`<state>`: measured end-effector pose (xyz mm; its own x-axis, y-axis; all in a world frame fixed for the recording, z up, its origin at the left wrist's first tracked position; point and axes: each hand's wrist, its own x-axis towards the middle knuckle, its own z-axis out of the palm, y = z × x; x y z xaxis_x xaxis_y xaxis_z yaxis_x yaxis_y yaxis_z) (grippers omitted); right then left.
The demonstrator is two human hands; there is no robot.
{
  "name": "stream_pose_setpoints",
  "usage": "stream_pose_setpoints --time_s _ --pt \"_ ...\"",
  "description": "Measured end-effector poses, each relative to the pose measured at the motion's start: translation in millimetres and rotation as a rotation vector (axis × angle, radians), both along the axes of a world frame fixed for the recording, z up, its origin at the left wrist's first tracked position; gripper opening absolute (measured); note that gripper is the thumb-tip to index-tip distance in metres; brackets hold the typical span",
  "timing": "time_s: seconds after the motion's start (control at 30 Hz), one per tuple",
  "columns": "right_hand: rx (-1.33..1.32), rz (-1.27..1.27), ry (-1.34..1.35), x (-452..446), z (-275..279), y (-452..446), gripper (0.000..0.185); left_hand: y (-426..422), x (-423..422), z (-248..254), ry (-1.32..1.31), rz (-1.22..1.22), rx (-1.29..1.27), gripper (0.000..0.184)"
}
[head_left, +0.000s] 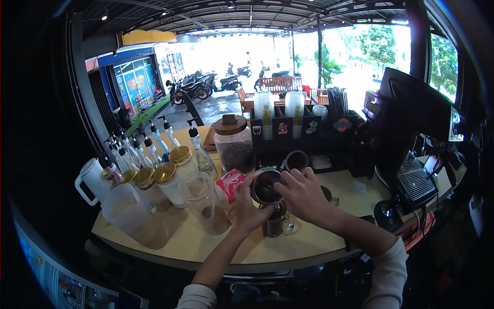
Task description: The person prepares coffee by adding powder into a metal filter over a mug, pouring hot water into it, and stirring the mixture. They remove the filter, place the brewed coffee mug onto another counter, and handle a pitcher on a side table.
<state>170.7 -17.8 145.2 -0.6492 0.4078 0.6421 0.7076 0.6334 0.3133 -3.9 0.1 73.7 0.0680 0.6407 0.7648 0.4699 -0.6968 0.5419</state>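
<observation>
Well, the left hand [248, 210] holds a cup [266, 189], right hand [304, 194] over it.

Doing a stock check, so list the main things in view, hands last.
Counter: 1, tan, foreground
Metal cup: 1, dark, centre
Glass mug: 1, clear, beneath cup
Packet: 1, red, left of cup
Pitcher: 1, clear, left of packet
Frosted jug: 1, whitish, counter's left end
Handled jug: 1, white, behind frosted jug
Gold-lidded jars: at least 4, clear, left
Pump bottles: several, mostly clear, behind jars
Wood-lidded jar: 1, clear, back centre
Cup holder: 1, black, back
Cup stacks: 2 tall, clear, in holder
Machine: 1, black, right
Motorbikes: several, mostly dark, outside
Left hand: 1, bare, gripping metal cup
Right hand: 1, bare, fingers at cup's mouth
</observation>
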Motion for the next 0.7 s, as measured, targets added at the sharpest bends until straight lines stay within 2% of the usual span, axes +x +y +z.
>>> stream_pose_setpoints --time_s 0.13,0.2,0.43,0.6,0.7 --pt "-0.019 -0.060 0.081 1.8 7.2 2.6 0.034 -1.3 0.4 -0.2 -0.001 0.008 -0.007 0.085" --pt "-0.035 0.021 0.027 -1.4 4.4 1.0 0.033 0.5 -1.0 -0.8 0.004 0.013 -0.008 0.085" --pt "-0.040 0.036 0.069 -2.4 6.3 2.3 0.032 3.0 -6.5 -2.9 0.017 -0.035 0.018 0.086" --pt "-0.032 -0.051 0.071 -5.9 11.0 0.6 0.031 1.1 -7.7 -2.1 0.020 -0.033 0.032 0.086" --pt "-0.013 0.021 0.057 -8.5 6.9 -1.9 0.030 2.0 -7.4 -3.8 -0.022 -0.017 0.035 0.085"
